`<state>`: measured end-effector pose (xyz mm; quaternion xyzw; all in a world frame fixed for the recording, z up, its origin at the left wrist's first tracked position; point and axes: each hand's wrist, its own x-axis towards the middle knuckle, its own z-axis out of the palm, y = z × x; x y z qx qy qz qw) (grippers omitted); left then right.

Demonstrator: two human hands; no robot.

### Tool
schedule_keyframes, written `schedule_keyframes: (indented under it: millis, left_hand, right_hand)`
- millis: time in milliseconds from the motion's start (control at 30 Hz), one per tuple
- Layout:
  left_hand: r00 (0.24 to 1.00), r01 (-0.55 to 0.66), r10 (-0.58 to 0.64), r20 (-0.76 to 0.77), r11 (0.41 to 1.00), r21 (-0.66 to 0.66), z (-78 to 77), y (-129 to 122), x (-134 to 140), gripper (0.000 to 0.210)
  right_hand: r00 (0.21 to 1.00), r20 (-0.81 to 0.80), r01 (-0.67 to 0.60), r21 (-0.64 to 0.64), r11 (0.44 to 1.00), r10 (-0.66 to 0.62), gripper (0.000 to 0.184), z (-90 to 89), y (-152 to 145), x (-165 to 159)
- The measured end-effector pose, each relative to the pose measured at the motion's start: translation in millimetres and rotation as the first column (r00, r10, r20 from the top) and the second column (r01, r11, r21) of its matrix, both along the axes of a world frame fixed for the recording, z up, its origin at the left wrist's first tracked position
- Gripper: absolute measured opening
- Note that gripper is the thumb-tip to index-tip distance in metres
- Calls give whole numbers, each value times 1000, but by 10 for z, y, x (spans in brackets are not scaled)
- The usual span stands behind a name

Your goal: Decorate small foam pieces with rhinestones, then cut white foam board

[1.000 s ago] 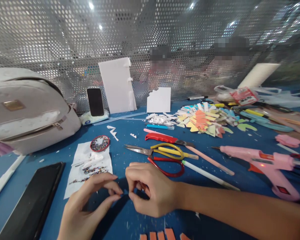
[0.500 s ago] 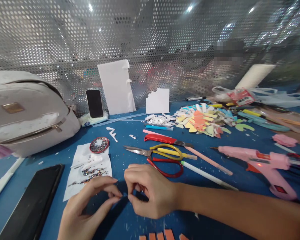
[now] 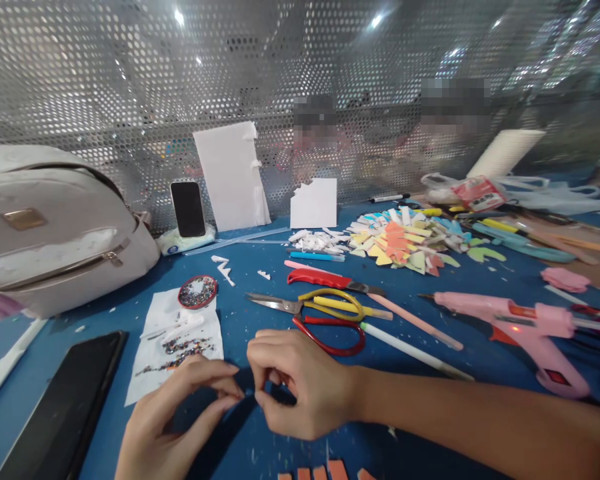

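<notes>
My left hand [image 3: 185, 413] is closed in a pinch, thumb against fingertips, over the blue tabletop [image 3: 260, 460]. Facing it, a small gap away, my right hand [image 3: 300, 387] is also pinched shut. Whatever the fingertips hold is too small to make out. Just behind my left hand lies a white paper sheet [image 3: 147, 333] with scattered beads [image 3: 180, 350] and a round red-rimmed dish [image 3: 199, 292] of beads. Beyond my right hand rest scissors [image 3: 300, 308] with yellow and red handles. Several orange foam pieces [image 3: 320, 473] sit at the near edge.
A dark phone [image 3: 63, 407] and a pale backpack [image 3: 65, 227] occupy the left. At right lies a pink glue gun [image 3: 510, 320], its light on. A red-handled cutter [image 3: 320, 277], glue sticks [image 3: 415, 350] and a heap of coloured scraps [image 3: 405, 237] spread behind my hands.
Both hands keep nearly the same pinched pose and place. The whole view has shifted very slightly.
</notes>
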<state>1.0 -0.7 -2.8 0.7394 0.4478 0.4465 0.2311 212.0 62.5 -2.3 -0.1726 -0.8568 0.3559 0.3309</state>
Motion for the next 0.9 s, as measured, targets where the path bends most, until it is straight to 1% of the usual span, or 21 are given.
schedule_keyframes:
  millis: [200, 367, 667, 900]
  left_hand:
    - [999, 20, -20, -26, 1000, 12, 34, 19, 0, 17]
    - [999, 28, -28, -37, 999, 20, 47, 17, 5, 19]
    - [999, 17, -17, -41, 1000, 4, 21, 1, -3, 20]
    - [999, 26, -26, -41, 1000, 15, 19, 7, -7, 22]
  right_hand:
    - [1000, 28, -7, 35, 999, 6, 16, 3, -6, 2]
    - [999, 47, -6, 43, 999, 4, 18, 11, -7, 6]
    - [999, 36, -4, 46, 999, 2, 18, -8, -11, 0]
    - [1000, -21, 2, 13, 1000, -2, 15, -9, -11, -2]
